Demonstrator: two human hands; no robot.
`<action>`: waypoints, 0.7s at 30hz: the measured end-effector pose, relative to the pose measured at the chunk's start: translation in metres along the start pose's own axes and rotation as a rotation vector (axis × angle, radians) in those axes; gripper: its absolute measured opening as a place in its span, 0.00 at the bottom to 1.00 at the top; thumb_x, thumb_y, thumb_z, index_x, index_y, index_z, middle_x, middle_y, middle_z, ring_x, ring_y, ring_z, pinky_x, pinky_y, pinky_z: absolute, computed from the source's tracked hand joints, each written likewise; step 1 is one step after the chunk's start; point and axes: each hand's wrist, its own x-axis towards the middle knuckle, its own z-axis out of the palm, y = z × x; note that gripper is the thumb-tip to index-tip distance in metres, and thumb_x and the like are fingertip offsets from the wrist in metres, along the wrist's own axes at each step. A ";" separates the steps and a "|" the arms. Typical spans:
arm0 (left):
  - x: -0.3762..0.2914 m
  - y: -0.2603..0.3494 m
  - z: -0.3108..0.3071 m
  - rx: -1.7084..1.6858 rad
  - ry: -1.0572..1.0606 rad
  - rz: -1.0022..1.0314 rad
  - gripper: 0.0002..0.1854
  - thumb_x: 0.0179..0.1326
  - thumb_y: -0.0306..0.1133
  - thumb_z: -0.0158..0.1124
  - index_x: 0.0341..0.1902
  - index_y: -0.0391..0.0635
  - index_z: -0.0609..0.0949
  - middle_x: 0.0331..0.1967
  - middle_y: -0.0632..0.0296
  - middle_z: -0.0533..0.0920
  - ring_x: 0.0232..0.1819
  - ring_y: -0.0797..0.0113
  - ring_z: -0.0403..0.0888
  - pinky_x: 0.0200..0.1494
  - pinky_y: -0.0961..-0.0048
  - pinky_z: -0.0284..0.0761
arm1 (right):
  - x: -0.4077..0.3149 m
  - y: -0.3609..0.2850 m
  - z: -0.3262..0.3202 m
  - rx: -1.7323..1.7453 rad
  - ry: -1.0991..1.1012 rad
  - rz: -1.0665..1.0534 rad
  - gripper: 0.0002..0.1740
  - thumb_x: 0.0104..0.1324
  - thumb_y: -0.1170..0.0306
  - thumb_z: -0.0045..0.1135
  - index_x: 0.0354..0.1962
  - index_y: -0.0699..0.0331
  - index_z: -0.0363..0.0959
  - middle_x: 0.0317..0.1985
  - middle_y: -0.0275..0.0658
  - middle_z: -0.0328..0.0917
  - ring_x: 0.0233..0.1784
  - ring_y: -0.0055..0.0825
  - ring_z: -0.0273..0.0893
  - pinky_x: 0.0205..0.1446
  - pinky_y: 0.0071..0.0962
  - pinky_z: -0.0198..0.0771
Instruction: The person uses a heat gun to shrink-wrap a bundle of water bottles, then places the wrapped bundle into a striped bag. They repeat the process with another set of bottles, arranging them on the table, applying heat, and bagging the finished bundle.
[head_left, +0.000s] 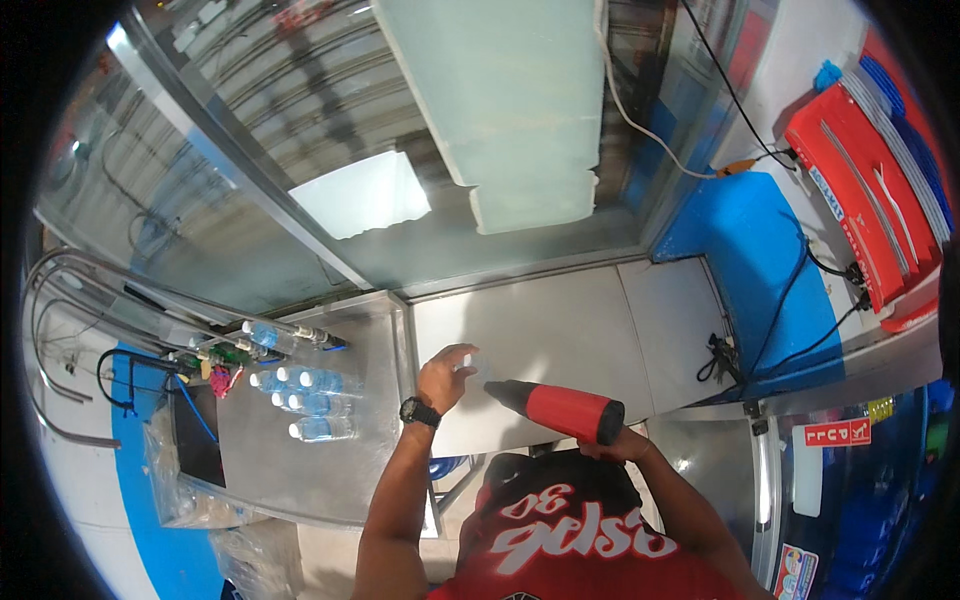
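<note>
My left hand (446, 375), with a black watch at the wrist, grips a clear plastic bottle (478, 369) near its white cap, over the white tiled counter. My right hand (616, 448) holds a red and black heat gun (574, 411) by its handle, which is mostly hidden under the body. The gun's black nozzle points left at the bottle, a short way from it. Several small water bottles (322, 382) with white caps stand grouped on the stainless steel counter (285, 480) at the left, with another one (262, 334) behind them near the taps.
Taps with metal pipes (311, 335) line the steel counter's back edge, beside a sink (199, 435). Glass panels (517, 259) rise behind the counter. Black cables (720, 364) lie at its right end. A glass-door cooler (855, 480) stands at the lower right.
</note>
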 end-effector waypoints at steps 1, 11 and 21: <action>0.002 -0.006 -0.001 0.016 0.031 -0.016 0.20 0.55 0.25 0.74 0.53 0.46 0.85 0.50 0.53 0.87 0.52 0.50 0.86 0.54 0.60 0.82 | 0.000 -0.003 0.001 0.062 -0.016 -0.095 0.14 0.65 0.61 0.70 0.40 0.62 0.78 0.31 0.31 0.78 0.31 0.19 0.75 0.34 0.25 0.71; 0.092 -0.120 -0.053 0.258 0.232 -0.313 0.21 0.56 0.28 0.73 0.56 0.50 0.84 0.54 0.49 0.85 0.56 0.45 0.83 0.58 0.55 0.79 | -0.026 -0.029 0.004 0.022 0.035 -0.090 0.19 0.62 0.52 0.72 0.37 0.56 0.77 0.24 0.26 0.74 0.17 0.14 0.66 0.16 0.19 0.58; 0.110 -0.143 -0.059 0.177 0.284 -0.289 0.27 0.57 0.28 0.72 0.62 0.48 0.79 0.59 0.46 0.81 0.61 0.42 0.79 0.64 0.54 0.76 | -0.032 -0.003 0.003 0.058 0.031 -0.080 0.19 0.61 0.57 0.73 0.41 0.59 0.77 0.26 0.26 0.75 0.20 0.13 0.68 0.18 0.20 0.60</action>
